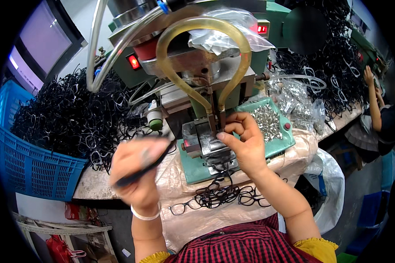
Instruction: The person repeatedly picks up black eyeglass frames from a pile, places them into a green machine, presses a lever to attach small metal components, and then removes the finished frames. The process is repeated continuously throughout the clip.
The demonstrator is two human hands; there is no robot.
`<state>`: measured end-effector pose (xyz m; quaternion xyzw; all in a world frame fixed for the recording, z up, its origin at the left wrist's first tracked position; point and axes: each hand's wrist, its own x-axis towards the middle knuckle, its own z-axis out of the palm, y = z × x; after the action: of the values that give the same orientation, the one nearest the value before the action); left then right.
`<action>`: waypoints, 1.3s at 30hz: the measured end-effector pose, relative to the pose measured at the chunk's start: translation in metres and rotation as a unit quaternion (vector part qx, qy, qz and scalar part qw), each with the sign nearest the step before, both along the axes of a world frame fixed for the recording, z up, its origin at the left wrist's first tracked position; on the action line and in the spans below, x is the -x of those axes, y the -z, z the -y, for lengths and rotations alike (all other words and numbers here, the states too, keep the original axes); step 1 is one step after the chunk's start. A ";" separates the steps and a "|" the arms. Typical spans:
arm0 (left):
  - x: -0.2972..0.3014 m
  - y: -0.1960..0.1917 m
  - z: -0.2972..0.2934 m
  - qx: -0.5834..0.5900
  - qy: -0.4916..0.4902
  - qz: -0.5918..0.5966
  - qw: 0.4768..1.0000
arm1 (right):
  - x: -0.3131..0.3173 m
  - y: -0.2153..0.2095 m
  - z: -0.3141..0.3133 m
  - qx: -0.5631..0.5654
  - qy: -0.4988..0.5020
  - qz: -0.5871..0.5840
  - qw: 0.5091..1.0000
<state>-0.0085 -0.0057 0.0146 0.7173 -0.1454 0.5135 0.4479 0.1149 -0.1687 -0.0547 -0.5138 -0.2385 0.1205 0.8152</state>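
Observation:
My left hand (138,168), blurred by motion, is closed around a long, slim black thing (147,170) whose kind the blur hides. It is held aslant, to the left of the metal fixture (213,147) of a bench machine. My right hand (245,142) is at the fixture's right side, fingers bent and thumb and fingertips close together just below the machine's head (217,120). Anything between those fingertips is too small to make out. Below the fixture, several black eyeglass frames (217,195) lie in a heap on the covered bench.
A green tray (287,139) of small metal parts stands right of the fixture. Yellowish tubing (245,57) loops over the machine. Piles of black eyeglass frames (74,109) lie left and back right. A blue crate (35,162) stands left; another person's hand (368,76) shows far right.

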 end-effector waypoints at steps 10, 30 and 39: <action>-0.015 0.008 0.003 0.120 0.113 0.019 0.986 | 0.021 -0.015 0.008 0.026 0.015 -0.010 0.999; -0.014 0.040 0.030 -0.302 0.042 -0.156 0.940 | -0.087 0.071 0.084 0.463 0.260 0.406 0.744; 0.056 0.072 0.057 -0.256 -0.126 -0.126 0.950 | -0.103 0.087 0.084 0.355 0.275 0.382 0.808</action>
<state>-0.0648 -0.0624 -0.0576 0.8789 -0.1227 0.4173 0.1956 0.2182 -0.2530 -0.1415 -0.8161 -0.3199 -0.2384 0.4181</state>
